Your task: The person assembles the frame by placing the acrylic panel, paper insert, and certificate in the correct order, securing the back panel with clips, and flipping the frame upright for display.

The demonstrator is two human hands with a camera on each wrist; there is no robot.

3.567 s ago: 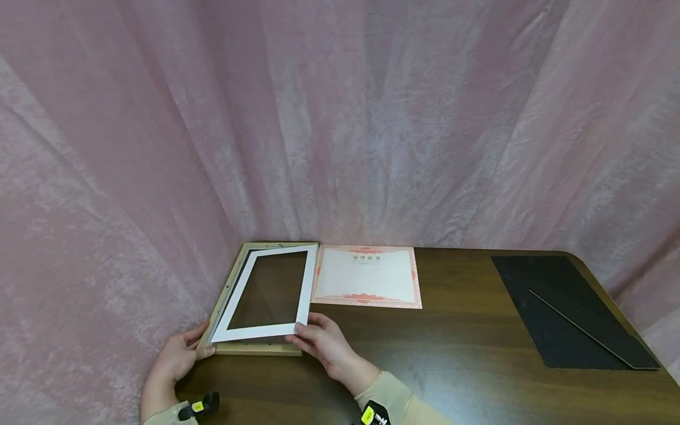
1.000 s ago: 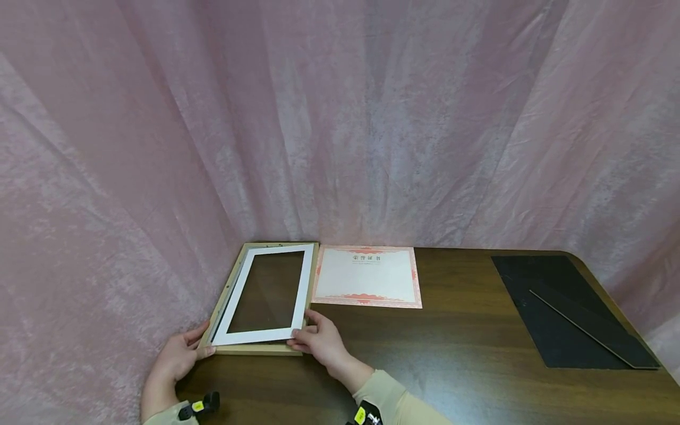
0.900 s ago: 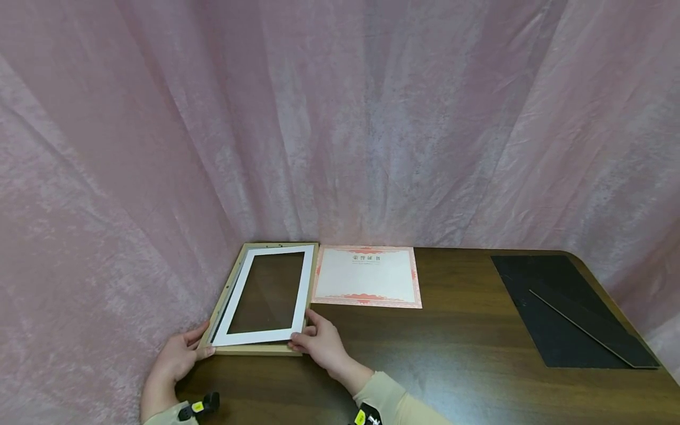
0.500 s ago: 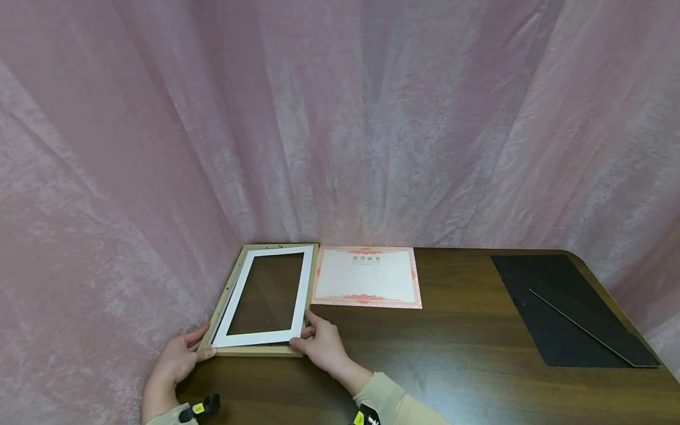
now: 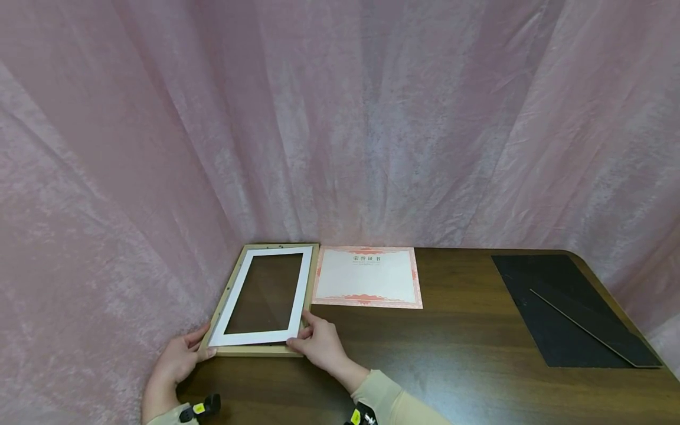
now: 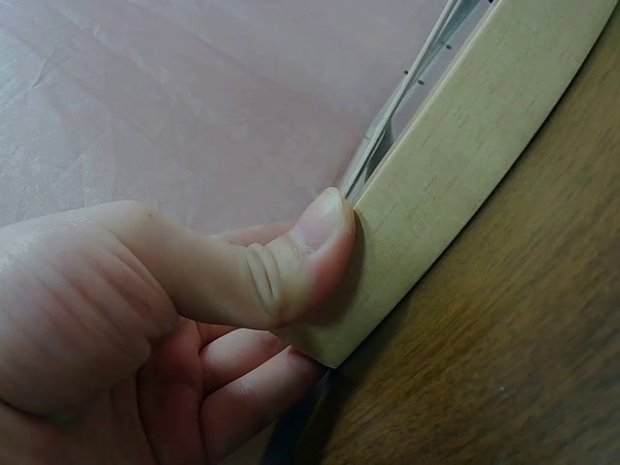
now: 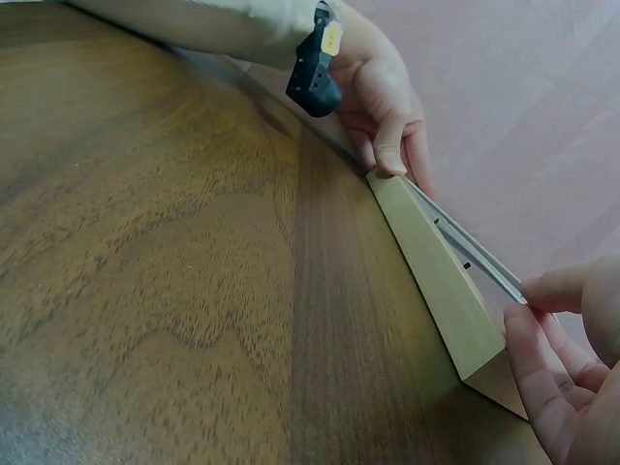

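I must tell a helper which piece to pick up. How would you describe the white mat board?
On the dark wooden table, look at the far left corner by the pink curtain. The white mat board lies in the pale wooden frame; unlike the red-bordered certificate beside it, its middle is cut out.

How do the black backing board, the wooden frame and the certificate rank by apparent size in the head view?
1. Black backing board, largest.
2. Wooden frame and certificate: they cover much the same area, and the frame recedes at an angle, so I would not rank them.
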